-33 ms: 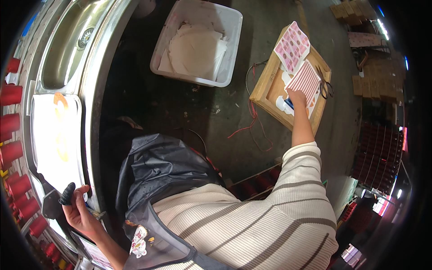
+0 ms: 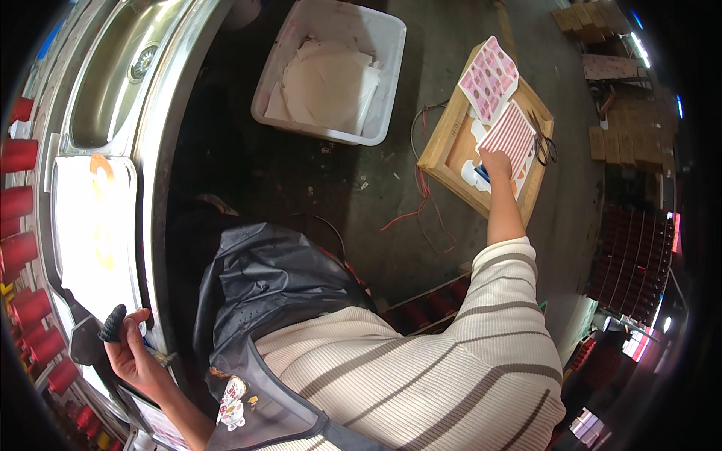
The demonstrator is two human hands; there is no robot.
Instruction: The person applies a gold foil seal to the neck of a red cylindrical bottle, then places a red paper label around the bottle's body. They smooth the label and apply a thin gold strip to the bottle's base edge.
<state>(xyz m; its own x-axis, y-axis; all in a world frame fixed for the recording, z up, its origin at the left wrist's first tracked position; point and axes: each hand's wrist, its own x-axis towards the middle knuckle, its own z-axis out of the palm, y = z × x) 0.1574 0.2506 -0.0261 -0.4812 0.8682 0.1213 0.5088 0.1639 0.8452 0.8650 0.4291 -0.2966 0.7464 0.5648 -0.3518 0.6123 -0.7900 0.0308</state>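
My left hand (image 2: 131, 357) is low at the left, palm up and fingers apart, beside the near end of a glaring white sheet with orange shapes (image 2: 101, 225). A black cover (image 2: 113, 325) sits on one of its fingers. My right arm reaches out to a wooden tray (image 2: 438, 150). There my right hand (image 2: 494, 162) has its fingers closed at the near corner of a red-and-white striped sheet (image 2: 511, 135). Beyond that lies a pink patterned sheet (image 2: 489, 81), overlapping the tray's far edge. Black-handled scissors (image 2: 551, 149) rest at the tray's right side. Something small and blue (image 2: 483, 173) shows beside my right hand.
A white plastic bin (image 2: 391, 83) holding pale round sheets stands on the dark floor. Red cord (image 2: 425, 203) trails near the tray. The metal bench (image 2: 154, 150) runs along the left, with red spools (image 2: 19, 203) past it. Cardboard boxes (image 2: 628, 139) are stacked far right.
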